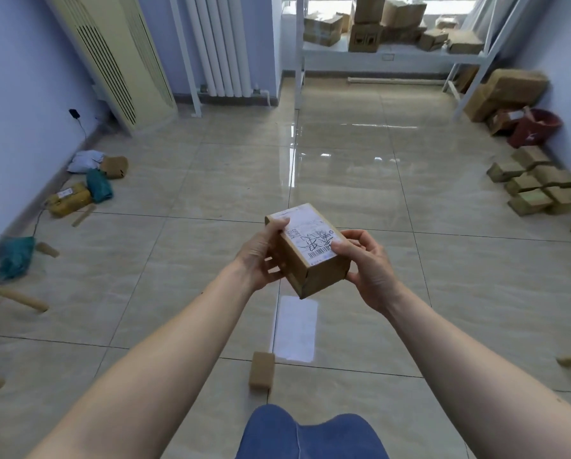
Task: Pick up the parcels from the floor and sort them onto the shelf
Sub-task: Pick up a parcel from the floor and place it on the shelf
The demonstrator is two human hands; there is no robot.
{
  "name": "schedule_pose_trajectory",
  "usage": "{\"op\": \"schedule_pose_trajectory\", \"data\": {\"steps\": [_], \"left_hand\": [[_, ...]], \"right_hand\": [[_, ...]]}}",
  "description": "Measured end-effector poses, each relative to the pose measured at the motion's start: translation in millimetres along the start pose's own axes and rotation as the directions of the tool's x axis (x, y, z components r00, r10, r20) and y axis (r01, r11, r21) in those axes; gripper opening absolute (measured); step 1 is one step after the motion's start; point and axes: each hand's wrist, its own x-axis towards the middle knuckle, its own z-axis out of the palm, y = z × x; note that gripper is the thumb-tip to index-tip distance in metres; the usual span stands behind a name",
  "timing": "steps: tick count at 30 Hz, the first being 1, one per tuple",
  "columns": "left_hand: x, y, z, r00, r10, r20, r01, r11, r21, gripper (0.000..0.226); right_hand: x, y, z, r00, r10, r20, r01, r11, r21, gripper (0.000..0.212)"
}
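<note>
Cardboard parcel [310,256] sits clasped between left hand [261,260] and right hand [368,266], label up.

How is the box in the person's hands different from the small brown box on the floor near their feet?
The held box is off the floor, gripped by the left hand and right hand; the floor box lies untouched on the tiles. The held box shows a white shipping label with a barcode and pen scribbles on top; the floor box shows plain brown faces only. The held box looks larger, though it is nearer the camera. Both are brown cardboard parcels.
</note>
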Motion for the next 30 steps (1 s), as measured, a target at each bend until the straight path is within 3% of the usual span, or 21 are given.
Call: {"op": "schedule_pose_trajectory", "data": {"steps": [3, 9, 14, 22, 27, 30], "left_hand": [[-10, 3, 6, 0.998, -0.001, -0.064, -0.001, 1.0, -0.029, 0.026], [-21, 0, 18, 0.98, 0.106, -0.167, -0.14, 0.968, -0.207, 0.051], [-23, -5, 18, 0.983, 0.106, -0.147, -0.137, 0.967, -0.216, 0.043], [-38, 5, 6, 1.0, 0.018, -0.001, -0.018, 1.0, 0.024, 0.034], [-45, 5, 9, 1.0, 0.02, 0.008, -0.02, 0.998, 0.061, 0.022], [-47, 1, 13, 1.0, 0.016, 0.002, -0.016, 1.0, 0.019, 0.019]], "right_hand": [[-2, -4, 3, 0.999, -0.021, -0.029, 0.02, 1.0, -0.018, 0.035], [-3, 2, 15, 0.98, 0.144, -0.137, -0.159, 0.981, -0.109, 0.077], [-4, 2, 17, 0.975, 0.165, -0.15, -0.168, 0.986, -0.006, 0.06], [-5, -16, 10, 0.968, 0.134, -0.211, -0.142, 0.99, -0.02, 0.015], [-6, -25, 9, 0.97, 0.11, -0.219, -0.127, 0.99, -0.064, 0.014], [-4, -24, 11, 0.964, 0.101, -0.247, -0.127, 0.988, -0.092, 0.034]]}}
